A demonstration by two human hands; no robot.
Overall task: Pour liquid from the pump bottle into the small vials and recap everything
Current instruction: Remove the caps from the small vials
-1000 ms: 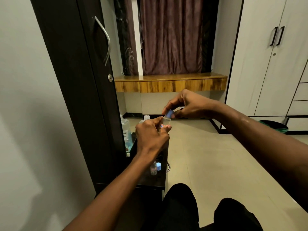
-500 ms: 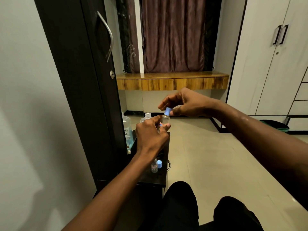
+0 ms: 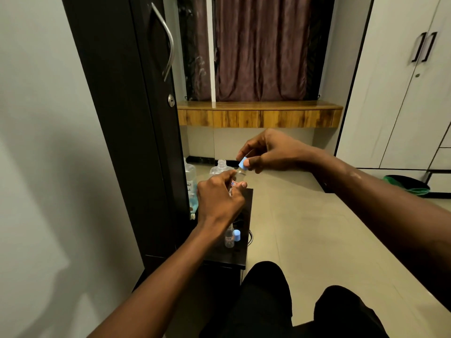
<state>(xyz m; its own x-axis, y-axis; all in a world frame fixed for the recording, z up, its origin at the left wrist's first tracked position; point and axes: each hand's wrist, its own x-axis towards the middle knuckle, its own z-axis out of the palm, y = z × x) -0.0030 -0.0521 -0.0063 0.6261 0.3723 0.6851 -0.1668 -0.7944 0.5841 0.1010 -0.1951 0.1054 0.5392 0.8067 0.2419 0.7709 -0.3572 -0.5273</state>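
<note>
My left hand (image 3: 218, 200) grips a small clear vial (image 3: 238, 176) with a red-and-white label, holding it above the dark side table (image 3: 240, 258). My right hand (image 3: 271, 153) pinches a light blue cap (image 3: 242, 164) that sits on the vial's mouth. Behind the vial stands a clear bottle (image 3: 220, 168) with an open neck and no pump on it. Another small vial (image 3: 229, 237) stands uncapped on the table below my left wrist, with a loose blue cap (image 3: 237, 234) right beside it.
A tall dark cabinet door (image 3: 136, 118) rises at the left, close to the table. A second clear bottle with blue liquid (image 3: 191, 189) stands against it. My knees (image 3: 266, 289) are at the bottom. Tiled floor (image 3: 305, 228) spreads to the right, with white wardrobes (image 3: 402, 93) beyond.
My right hand has brought the blue cap down onto the mouth of the vial and its fingers have shifted around it. The left hand stays nearly still.
</note>
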